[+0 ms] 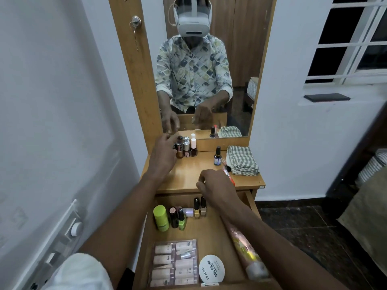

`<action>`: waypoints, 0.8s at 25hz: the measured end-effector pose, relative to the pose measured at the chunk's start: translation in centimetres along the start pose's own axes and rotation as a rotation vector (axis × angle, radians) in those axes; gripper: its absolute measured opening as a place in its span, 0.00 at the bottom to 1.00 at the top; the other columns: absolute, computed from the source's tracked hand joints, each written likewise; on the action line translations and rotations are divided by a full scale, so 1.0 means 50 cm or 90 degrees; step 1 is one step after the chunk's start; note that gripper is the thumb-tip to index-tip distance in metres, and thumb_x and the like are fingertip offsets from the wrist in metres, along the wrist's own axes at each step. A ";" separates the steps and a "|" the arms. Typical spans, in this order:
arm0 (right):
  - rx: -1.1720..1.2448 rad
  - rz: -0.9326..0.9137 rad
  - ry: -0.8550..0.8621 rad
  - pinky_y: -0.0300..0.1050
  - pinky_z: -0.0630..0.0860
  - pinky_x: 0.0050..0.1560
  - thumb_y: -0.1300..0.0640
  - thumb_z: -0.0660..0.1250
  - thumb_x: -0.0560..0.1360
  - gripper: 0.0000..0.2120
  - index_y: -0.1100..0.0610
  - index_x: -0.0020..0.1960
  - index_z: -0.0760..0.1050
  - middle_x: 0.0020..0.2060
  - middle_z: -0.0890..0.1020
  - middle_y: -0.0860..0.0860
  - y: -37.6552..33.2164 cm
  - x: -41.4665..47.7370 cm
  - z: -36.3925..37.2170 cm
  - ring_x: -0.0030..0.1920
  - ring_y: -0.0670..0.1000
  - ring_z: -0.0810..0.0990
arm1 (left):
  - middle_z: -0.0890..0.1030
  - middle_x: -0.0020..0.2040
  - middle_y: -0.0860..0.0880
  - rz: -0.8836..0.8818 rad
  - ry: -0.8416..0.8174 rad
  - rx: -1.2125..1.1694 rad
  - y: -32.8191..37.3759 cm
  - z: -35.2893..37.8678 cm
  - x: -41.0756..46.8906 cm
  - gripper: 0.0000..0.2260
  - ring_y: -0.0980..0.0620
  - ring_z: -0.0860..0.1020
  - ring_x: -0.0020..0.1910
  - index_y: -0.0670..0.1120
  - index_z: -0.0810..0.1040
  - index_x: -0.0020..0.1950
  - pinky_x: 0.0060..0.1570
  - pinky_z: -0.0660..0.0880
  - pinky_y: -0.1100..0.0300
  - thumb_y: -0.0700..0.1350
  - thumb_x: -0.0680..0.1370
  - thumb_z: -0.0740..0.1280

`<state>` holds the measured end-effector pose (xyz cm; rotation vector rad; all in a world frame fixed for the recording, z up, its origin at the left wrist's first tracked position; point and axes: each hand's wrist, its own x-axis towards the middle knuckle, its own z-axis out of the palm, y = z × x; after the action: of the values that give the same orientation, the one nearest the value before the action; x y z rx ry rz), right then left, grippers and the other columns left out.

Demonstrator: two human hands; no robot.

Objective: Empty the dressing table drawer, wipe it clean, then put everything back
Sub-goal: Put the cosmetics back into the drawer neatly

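The drawer stands pulled out below the table top. At its back are a green tube, a dark bottle, a green nail polish, a gold one and a beige one. A clear box of false nails, a round white tin and a pink tube lie nearer me. My left hand touches a cluster of small bottles at the table's back left; its grip is hidden. My right hand hovers over the gold and beige bottles, fingers curled down, holding nothing.
On the table top's right side are a blue bottle, a folded checked cloth and an orange stick. The mirror rises behind. A white wall with switches is on the left, and dark floor on the right.
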<state>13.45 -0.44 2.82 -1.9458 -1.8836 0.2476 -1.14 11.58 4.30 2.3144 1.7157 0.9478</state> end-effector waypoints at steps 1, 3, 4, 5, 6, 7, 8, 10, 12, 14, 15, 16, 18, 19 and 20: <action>0.024 -0.004 0.010 0.46 0.78 0.44 0.53 0.64 0.78 0.09 0.57 0.52 0.80 0.45 0.83 0.53 -0.006 0.000 -0.007 0.43 0.52 0.81 | 0.70 0.70 0.47 0.028 -0.026 0.039 -0.003 0.007 0.009 0.28 0.48 0.71 0.67 0.50 0.67 0.76 0.63 0.73 0.54 0.38 0.77 0.69; 0.062 0.000 0.003 0.46 0.80 0.44 0.54 0.64 0.78 0.08 0.56 0.51 0.80 0.43 0.84 0.52 -0.007 -0.008 -0.004 0.40 0.50 0.82 | 0.70 0.68 0.47 0.066 -0.050 0.065 -0.013 0.018 0.021 0.26 0.48 0.72 0.64 0.49 0.69 0.75 0.60 0.73 0.55 0.42 0.77 0.70; 0.072 0.003 -0.006 0.48 0.82 0.44 0.53 0.65 0.78 0.08 0.56 0.51 0.80 0.42 0.84 0.52 -0.002 -0.014 0.004 0.39 0.50 0.82 | 0.71 0.66 0.47 0.072 -0.052 0.051 -0.016 0.021 0.024 0.25 0.48 0.73 0.63 0.48 0.70 0.74 0.60 0.74 0.56 0.44 0.77 0.71; 0.078 0.004 -0.011 0.49 0.82 0.44 0.53 0.65 0.78 0.08 0.56 0.50 0.80 0.41 0.84 0.51 0.003 -0.021 0.010 0.38 0.49 0.82 | 0.72 0.64 0.48 0.070 -0.050 0.029 -0.019 0.021 0.026 0.25 0.49 0.74 0.61 0.46 0.72 0.72 0.59 0.74 0.57 0.44 0.76 0.72; 0.085 0.007 -0.014 0.49 0.82 0.44 0.53 0.65 0.78 0.08 0.56 0.50 0.80 0.41 0.84 0.51 0.010 -0.024 0.016 0.38 0.49 0.82 | 0.72 0.63 0.48 0.066 -0.045 0.006 -0.020 0.021 0.028 0.24 0.51 0.74 0.59 0.46 0.74 0.70 0.57 0.74 0.58 0.44 0.75 0.73; 0.097 0.010 -0.017 0.48 0.82 0.43 0.53 0.66 0.78 0.08 0.56 0.50 0.81 0.42 0.84 0.51 0.017 -0.026 0.019 0.38 0.49 0.82 | 0.72 0.62 0.49 0.059 -0.040 -0.010 -0.020 0.021 0.029 0.23 0.52 0.73 0.57 0.45 0.76 0.67 0.55 0.73 0.60 0.43 0.74 0.74; 0.110 0.014 -0.021 0.46 0.82 0.43 0.54 0.66 0.78 0.07 0.56 0.50 0.80 0.42 0.84 0.51 0.021 -0.025 0.019 0.38 0.48 0.82 | 0.73 0.60 0.49 0.056 -0.034 -0.021 -0.020 0.021 0.029 0.20 0.53 0.73 0.55 0.46 0.77 0.64 0.52 0.71 0.62 0.42 0.73 0.75; 0.135 0.019 -0.016 0.45 0.82 0.43 0.56 0.66 0.78 0.07 0.57 0.50 0.81 0.42 0.84 0.52 0.024 -0.017 0.016 0.39 0.48 0.82 | 0.76 0.56 0.50 0.058 -0.031 -0.036 -0.018 0.022 0.028 0.16 0.55 0.74 0.51 0.47 0.77 0.58 0.45 0.68 0.66 0.39 0.72 0.75; 0.174 0.018 -0.002 0.46 0.82 0.43 0.58 0.67 0.77 0.07 0.58 0.51 0.81 0.43 0.84 0.53 0.027 0.001 0.015 0.39 0.48 0.82 | 0.80 0.50 0.50 0.045 -0.042 -0.071 -0.017 0.017 0.024 0.14 0.56 0.77 0.46 0.50 0.77 0.54 0.39 0.70 0.68 0.39 0.72 0.75; 0.223 0.014 0.015 0.48 0.82 0.46 0.58 0.69 0.76 0.09 0.59 0.54 0.80 0.46 0.84 0.53 0.023 0.025 0.014 0.42 0.48 0.82 | 0.81 0.48 0.52 0.021 -0.064 -0.109 -0.012 0.006 0.013 0.14 0.57 0.79 0.45 0.51 0.77 0.53 0.39 0.71 0.69 0.39 0.72 0.75; 0.248 0.009 0.031 0.48 0.82 0.47 0.58 0.70 0.75 0.12 0.59 0.58 0.79 0.48 0.83 0.52 0.019 0.037 0.014 0.44 0.48 0.82 | 0.81 0.48 0.53 0.022 -0.076 -0.123 -0.005 -0.001 0.002 0.15 0.57 0.79 0.45 0.51 0.77 0.54 0.40 0.71 0.69 0.39 0.72 0.76; 0.267 0.002 0.044 0.48 0.82 0.48 0.58 0.71 0.75 0.16 0.59 0.62 0.77 0.51 0.82 0.52 0.015 0.050 0.013 0.45 0.48 0.82 | 0.81 0.47 0.54 0.029 -0.091 -0.143 0.002 -0.006 -0.009 0.15 0.58 0.79 0.45 0.51 0.78 0.53 0.41 0.71 0.69 0.38 0.72 0.76; 0.286 -0.038 0.046 0.44 0.80 0.47 0.58 0.72 0.73 0.24 0.56 0.68 0.72 0.58 0.80 0.51 0.008 0.069 0.011 0.45 0.49 0.81 | 0.82 0.47 0.55 0.052 -0.122 -0.171 0.017 -0.010 -0.040 0.14 0.58 0.79 0.45 0.52 0.78 0.52 0.41 0.71 0.69 0.37 0.72 0.75; 0.292 -0.068 0.033 0.39 0.78 0.45 0.59 0.73 0.73 0.26 0.55 0.70 0.70 0.60 0.79 0.51 0.007 0.075 0.011 0.43 0.48 0.81 | 0.81 0.48 0.55 0.057 -0.128 -0.168 0.023 -0.010 -0.057 0.15 0.58 0.78 0.46 0.51 0.78 0.54 0.42 0.70 0.70 0.37 0.72 0.75; 0.299 -0.094 0.016 0.36 0.76 0.44 0.60 0.73 0.73 0.28 0.53 0.70 0.69 0.60 0.79 0.51 0.008 0.077 0.014 0.42 0.48 0.81 | 0.80 0.50 0.55 0.053 -0.126 -0.170 0.026 -0.009 -0.072 0.16 0.59 0.77 0.48 0.50 0.79 0.57 0.43 0.68 0.73 0.36 0.73 0.74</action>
<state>13.77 3.49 2.64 -1.4852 -1.7473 0.5603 -0.90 7.76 3.74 2.2336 1.3383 0.8672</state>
